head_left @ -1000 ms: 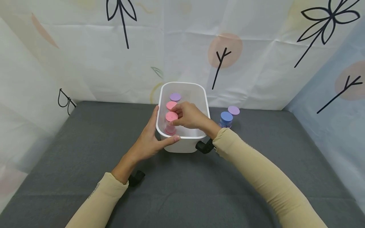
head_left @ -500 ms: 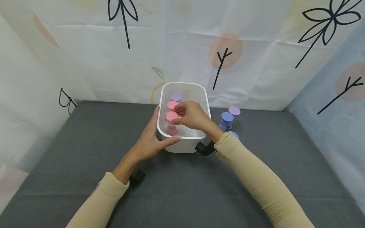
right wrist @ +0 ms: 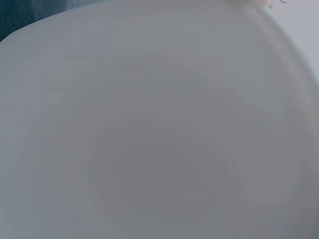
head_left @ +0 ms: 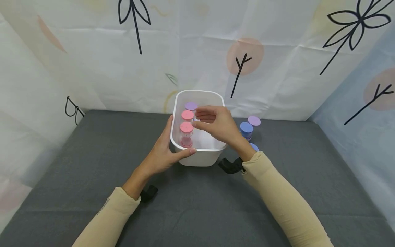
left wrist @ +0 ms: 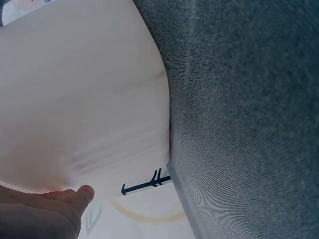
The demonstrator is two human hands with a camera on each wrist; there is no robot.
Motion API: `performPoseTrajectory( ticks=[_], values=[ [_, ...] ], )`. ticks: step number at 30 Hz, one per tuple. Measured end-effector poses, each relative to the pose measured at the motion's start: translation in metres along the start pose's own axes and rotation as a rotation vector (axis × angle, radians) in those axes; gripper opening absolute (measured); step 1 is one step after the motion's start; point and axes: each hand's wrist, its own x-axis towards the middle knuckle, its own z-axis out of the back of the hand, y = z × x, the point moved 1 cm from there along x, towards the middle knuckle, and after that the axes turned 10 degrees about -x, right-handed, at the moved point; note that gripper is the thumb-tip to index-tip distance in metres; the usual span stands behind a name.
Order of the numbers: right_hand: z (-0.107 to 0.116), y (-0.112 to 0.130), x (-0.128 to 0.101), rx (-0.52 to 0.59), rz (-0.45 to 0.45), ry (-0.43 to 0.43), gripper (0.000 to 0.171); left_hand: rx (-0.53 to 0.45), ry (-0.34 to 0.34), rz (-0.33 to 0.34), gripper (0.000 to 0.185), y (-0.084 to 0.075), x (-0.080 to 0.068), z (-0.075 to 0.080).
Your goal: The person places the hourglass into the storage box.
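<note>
A white bin [head_left: 200,158] stands on the grey mat [head_left: 92,164]. Along its left wall stand three bottles: a pink-capped one [head_left: 186,127] nearest, a second pink-capped one [head_left: 187,115], and a purple-capped one [head_left: 191,106] at the back. My left hand [head_left: 168,151] holds the bin's near left corner, with the thumb across the front rim and the fingers up the left side. My right hand [head_left: 213,122] hovers over the bin beside the bottles, fingers loosely bent and holding nothing. The left wrist view shows the bin wall [left wrist: 79,99] and a fingertip [left wrist: 75,196].
Right of the bin stand a blue-capped bottle [head_left: 246,128] and a purple-capped one [head_left: 254,120]; another blue cap [head_left: 254,146] peeks out behind my right wrist. Patterned sheets wall in the back and sides. The right wrist view is filled by the blurred white bin [right wrist: 159,124].
My right hand let go of the near pink-capped bottle, which now stands in the bin, and rose up and to the right. The left hand stayed on the bin.
</note>
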Motion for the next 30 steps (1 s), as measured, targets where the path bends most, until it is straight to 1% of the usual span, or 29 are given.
performPoseTrajectory(
  ticks=[5, 9, 13, 17, 22, 25, 30],
  values=[
    [0.017, -0.002, -0.022, 0.071, -0.002, -0.038, 0.049, -0.019, 0.004, -0.028, 0.109, 0.001, 0.001, -0.001],
    [0.032, -0.011, -0.043, 0.047, 0.01, -0.069, 0.051, -0.028, 0.013, -0.054, 0.108, 0.003, 0.002, -0.001],
    [0.048, -0.023, -0.063, 0.022, 0.037, -0.101, 0.048, -0.034, 0.017, -0.067, 0.107, 0.003, 0.002, -0.001],
    [0.062, -0.034, -0.079, 0.054, 0.059, -0.144, 0.045, -0.023, 0.008, -0.059, 0.108, 0.003, 0.002, -0.001],
    [0.077, -0.047, -0.094, 0.108, 0.033, -0.157, 0.044, -0.017, 0.005, -0.058, 0.107, 0.003, 0.002, -0.001],
    [0.084, -0.058, -0.102, 0.117, 0.013, -0.153, 0.045, -0.026, 0.007, -0.058, 0.107, 0.002, 0.001, -0.002],
    [0.093, -0.075, -0.109, 0.127, -0.027, -0.14, 0.044, -0.014, 0.003, -0.043, 0.108, 0.001, 0.001, -0.002]
  ],
)
